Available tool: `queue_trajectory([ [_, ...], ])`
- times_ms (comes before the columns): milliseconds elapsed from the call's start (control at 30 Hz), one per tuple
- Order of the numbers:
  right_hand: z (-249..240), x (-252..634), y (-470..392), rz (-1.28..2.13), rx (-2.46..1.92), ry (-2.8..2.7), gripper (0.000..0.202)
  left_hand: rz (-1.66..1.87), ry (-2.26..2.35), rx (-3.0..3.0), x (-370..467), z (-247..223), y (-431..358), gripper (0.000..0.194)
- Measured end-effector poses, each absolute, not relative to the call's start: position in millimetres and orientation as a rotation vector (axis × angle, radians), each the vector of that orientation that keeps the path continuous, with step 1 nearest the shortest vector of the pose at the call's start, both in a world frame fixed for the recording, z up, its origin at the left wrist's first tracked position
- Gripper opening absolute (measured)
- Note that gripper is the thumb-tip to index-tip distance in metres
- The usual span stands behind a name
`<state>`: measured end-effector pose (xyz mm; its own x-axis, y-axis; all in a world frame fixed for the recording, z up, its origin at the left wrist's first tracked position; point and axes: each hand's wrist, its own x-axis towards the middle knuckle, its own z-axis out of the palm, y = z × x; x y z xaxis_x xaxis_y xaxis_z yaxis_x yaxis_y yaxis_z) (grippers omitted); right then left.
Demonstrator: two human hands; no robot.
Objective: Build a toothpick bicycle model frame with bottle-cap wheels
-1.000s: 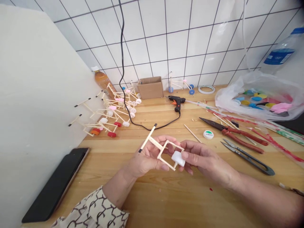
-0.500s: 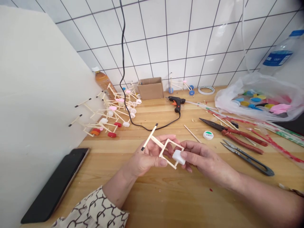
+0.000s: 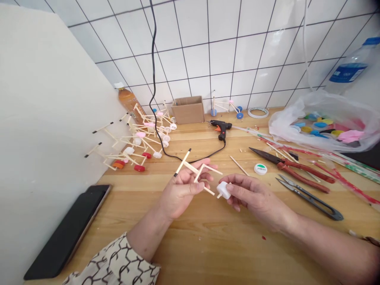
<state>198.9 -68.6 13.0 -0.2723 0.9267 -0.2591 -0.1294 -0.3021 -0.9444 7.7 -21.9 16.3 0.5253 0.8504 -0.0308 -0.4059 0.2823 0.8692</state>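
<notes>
The left hand grips the stick frame, the right hand pinches the white block; light, steady pressure seems best.

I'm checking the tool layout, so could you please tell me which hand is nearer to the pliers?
Right: the right hand is left of the pliers and lower in view; the left hand is much farther left.
</notes>
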Motion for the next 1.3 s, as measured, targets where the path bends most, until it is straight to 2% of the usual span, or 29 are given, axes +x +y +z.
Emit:
queue_trajectory([
  [133, 15.0, 200.7, -66.7, 1.595, -1.258, -1.13, 0.03, 0.906, 0.746, 0.86, 6.1, 16.4, -15.2, 0.041],
  [333, 17.0, 201.3, -64.7, 1.517, -1.327, -1.15, 0.028, 0.77, 0.971, 0.92, 6.9, 9.2, -10.2, 0.058],
  [767, 20.1, 199.6, -68.4, 1.482, -1.371, -1.275, 0.035, 0.855, 1.429, 1.72, 1.4, 10.4, -14.5, 0.024],
  [933, 21.3, 196.4, -72.1, 1.426, -1.353, -1.36, 0.032, 0.96, 1.23, 1.721, 9.9, 16.8, -30.0, 0.019],
  [1100, 19.2, 188.5, -78.6, 1.478, -1.259, -1.372, 0.028, 0.708, 0.953, 1.867, 23.3, 14.3, -52.1, 0.052],
  [1133, 18.3, 186.9, -79.6, 1.496, -1.246, -1.361, 0.028, 0.695, 0.938, 1.882, 24.9, 12.6, -54.6, 0.052],
  [1300, 13.7, 184.0, -80.6, 1.476, -1.241, -1.338, 0.026, 0.799, 0.864, 1.929, 27.8, 4.4, -58.2, 0.027],
])
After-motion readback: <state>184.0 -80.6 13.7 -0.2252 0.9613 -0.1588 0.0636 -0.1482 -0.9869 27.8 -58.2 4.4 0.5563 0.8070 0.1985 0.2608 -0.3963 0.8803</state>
